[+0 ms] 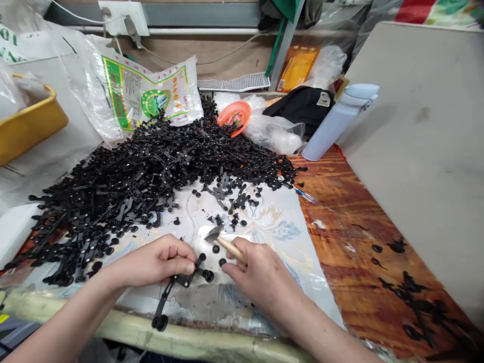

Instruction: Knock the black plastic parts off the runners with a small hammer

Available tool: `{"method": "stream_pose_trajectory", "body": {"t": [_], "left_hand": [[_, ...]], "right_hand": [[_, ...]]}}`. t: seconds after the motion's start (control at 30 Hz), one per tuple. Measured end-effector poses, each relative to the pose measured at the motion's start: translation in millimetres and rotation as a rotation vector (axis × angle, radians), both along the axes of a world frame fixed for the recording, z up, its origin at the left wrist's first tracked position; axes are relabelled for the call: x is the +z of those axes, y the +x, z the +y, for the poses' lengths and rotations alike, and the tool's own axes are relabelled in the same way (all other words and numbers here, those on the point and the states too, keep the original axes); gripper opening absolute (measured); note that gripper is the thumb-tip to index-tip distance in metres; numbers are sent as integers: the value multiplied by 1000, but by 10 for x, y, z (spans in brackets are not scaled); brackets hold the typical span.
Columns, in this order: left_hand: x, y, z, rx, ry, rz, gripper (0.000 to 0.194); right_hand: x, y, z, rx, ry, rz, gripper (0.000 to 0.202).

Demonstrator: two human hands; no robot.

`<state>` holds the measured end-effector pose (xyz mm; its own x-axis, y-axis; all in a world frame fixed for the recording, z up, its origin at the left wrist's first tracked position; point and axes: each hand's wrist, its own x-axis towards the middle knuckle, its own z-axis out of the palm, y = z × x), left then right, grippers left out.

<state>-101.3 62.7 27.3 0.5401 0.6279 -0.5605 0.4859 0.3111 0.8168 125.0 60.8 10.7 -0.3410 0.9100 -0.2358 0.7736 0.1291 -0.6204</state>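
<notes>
My left hand (pixel 174 259) pinches a black jointed plastic part (pixel 185 280) with round ends, just above the sheet near the front edge. My right hand (pixel 251 267) is closed around the light wooden handle of a small knife-like tool (pixel 231 248). The tool's dark, pointed blade (pixel 214 234) points left. Between the hands, a small black round piece (pixel 216 249) lies on a white patch of the sheet, and another (pixel 222 262) is by my right fingertips. Several loose black pieces (pixel 235 221) lie just beyond the blade.
A large heap of black parts (pixel 151 166) covers the back and left. Behind it are a printed plastic bag (pixel 151 96) and an orange dish (pixel 235 117). A pale blue bottle (pixel 335 126) stands back right. More black parts (pixel 416 302) lie at the right; a yellow bin (pixel 34 123) is left.
</notes>
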Motion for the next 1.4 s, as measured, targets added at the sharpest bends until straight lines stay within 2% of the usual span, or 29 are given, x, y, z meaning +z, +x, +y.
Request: {"method": "stream_pose_trajectory", "body": {"t": [0.13,0.33,0.57,0.73,0.87,1.07,1.4], "left_hand": [[3,173,-6,1,31,10,27],[-6,340,21,-5,1,57,24],[-13,305,47,-10,-29,74,25],[33,261,72,-72,-39,67,26],[58,256,52,-74,-37,68,25],[43,269,56,-67,1,74,25],[58,358,168,-150,42,112,30]], "right_hand": [[-24,115,-4,-28,-30,73,10],[-59,39,7,-6,-29,140,11],[-79,34,32,-8,-37,178,6],[-29,23,64,20,-57,220,15],[-35,-25,96,30,-97,221,18],[-91,-63,112,1,-127,191,14],[-54,-68,110,24,-122,182,10]]}}
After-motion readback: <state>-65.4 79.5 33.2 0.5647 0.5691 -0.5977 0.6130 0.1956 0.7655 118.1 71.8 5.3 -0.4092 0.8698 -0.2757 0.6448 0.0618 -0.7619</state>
